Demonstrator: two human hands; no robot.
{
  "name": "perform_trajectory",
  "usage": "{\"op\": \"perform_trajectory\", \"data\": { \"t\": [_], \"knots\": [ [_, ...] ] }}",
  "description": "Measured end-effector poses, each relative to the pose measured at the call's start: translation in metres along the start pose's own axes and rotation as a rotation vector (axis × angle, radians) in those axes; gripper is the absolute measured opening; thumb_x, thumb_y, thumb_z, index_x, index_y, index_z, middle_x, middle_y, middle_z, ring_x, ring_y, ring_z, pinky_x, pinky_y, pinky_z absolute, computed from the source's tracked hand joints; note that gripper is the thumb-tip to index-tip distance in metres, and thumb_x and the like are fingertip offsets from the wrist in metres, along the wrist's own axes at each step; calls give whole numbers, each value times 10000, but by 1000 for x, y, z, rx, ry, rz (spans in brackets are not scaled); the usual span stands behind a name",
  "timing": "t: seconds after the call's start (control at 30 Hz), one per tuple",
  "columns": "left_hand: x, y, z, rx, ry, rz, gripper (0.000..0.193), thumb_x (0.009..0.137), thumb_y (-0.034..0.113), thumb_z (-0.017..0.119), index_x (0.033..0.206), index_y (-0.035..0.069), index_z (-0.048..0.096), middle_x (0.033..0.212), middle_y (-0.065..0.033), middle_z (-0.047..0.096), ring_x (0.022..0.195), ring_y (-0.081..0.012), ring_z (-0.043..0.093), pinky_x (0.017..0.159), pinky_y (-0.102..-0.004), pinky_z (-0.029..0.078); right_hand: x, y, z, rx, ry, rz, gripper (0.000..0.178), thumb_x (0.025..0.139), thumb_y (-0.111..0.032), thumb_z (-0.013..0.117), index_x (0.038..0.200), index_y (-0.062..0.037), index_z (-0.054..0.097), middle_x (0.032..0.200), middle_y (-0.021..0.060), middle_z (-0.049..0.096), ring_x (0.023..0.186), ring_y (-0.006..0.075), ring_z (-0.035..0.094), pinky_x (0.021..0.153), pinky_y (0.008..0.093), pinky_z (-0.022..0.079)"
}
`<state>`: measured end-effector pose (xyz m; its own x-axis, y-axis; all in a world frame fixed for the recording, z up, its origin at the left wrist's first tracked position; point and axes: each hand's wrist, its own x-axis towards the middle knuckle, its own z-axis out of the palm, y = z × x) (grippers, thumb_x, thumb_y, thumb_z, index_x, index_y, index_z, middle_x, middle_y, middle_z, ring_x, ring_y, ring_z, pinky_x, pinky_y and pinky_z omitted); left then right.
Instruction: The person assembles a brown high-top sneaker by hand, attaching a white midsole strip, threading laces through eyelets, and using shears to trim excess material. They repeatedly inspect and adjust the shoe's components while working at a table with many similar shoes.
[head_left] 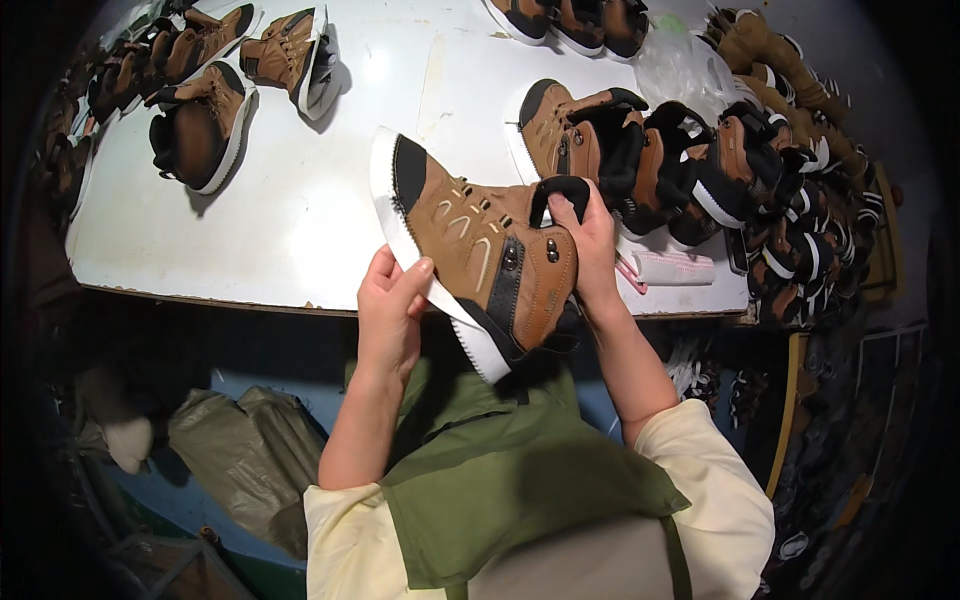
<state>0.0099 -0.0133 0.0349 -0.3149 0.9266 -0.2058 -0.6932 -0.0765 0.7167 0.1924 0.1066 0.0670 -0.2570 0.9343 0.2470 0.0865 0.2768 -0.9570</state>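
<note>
Brown, black and white, a high-topped boot [470, 235] with pale curved trim and a toothed white sole sits tilted between our two hands, over the near edge of the table. We hold it side-on, its black toe cap [408, 172] pointing away and to the left, its heel toward us. Our left hand [392, 300] is clamped on the sole edge, with the thumb laid along the near side. Our right hand [588, 225] grips the black padded collar [567, 188], its thumb at the opening. The hands stand apart from each other, joined only by the boot.

Beyond our left hand, we see two matching brown boots [208, 125] on the white, glossy tabletop [280, 235], near each other. Beyond our right hand stands a close row of brown and black boots [655, 165], with a crumpled clear plastic bag [680, 70] behind it. Just to the right of our right wrist lies a white and pink roll-shaped item [675, 267]; we cannot tell what it is. Below both hands hangs our green cloth apron [520, 450], and a dull olive-grey sack [245, 450] slumps below and left of our left hand.
</note>
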Motion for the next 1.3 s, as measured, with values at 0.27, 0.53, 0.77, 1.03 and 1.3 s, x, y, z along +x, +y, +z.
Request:
{"op": "perform_trajectory", "data": {
  "t": [0.27, 0.53, 0.77, 1.03, 1.3],
  "knots": [
    [-23, -3, 14, 242, -44, 64, 487, 856, 89, 648, 1280, -34, 444, 1143, -97, 586, 985, -126, 568, 878, -282, 457, 11, -21, 19, -160, -3, -121, 243, 929, -215, 583, 1011, 12, 553, 848, 71, 583, 784, 146, 539, 732, 285, 445],
    [-24, 3, 6, 338, -35, 56, 452, 897, 90, 603, 1289, -45, 423, 1183, -92, 553, 999, -110, 546, 879, -265, 445, 14, -28, 26, -240, 1, -205, 221, 927, -185, 587, 1040, 1, 554, 819, 92, 621, 746, 158, 580, 692, 297, 467],
    [-21, -1, -7, 560, 57, 78, 271, 850, 204, 700, 835, 10, 511, 684, 29, 499, 605, -24, 407, 532, -199, 366, 14, -31, 28, -304, 2, -239, 240, 935, -213, 582, 1044, -1, 551, 813, 105, 623, 739, 164, 582, 686, 305, 465],
    [-18, 1, -2, 491, 96, 103, 229, 882, 133, 652, 794, 24, 471, 664, 12, 527, 577, -24, 444, 501, -192, 359, 12, -29, 23, -270, -9, -171, 289, 925, -192, 584, 1124, 11, 536, 925, 113, 614, 815, 183, 586, 745, 296, 469],
    [-12, 4, -9, 418, 128, 81, 254, 890, 91, 615, 740, 64, 411, 588, -5, 515, 485, -60, 475, 432, -204, 368, -44, -18, -9, -291, -16, -349, 251, 868, -108, 613, 1080, 17, 564, 1074, 122, 559, 902, 195, 564, 792, 310, 471]
  ]
}}
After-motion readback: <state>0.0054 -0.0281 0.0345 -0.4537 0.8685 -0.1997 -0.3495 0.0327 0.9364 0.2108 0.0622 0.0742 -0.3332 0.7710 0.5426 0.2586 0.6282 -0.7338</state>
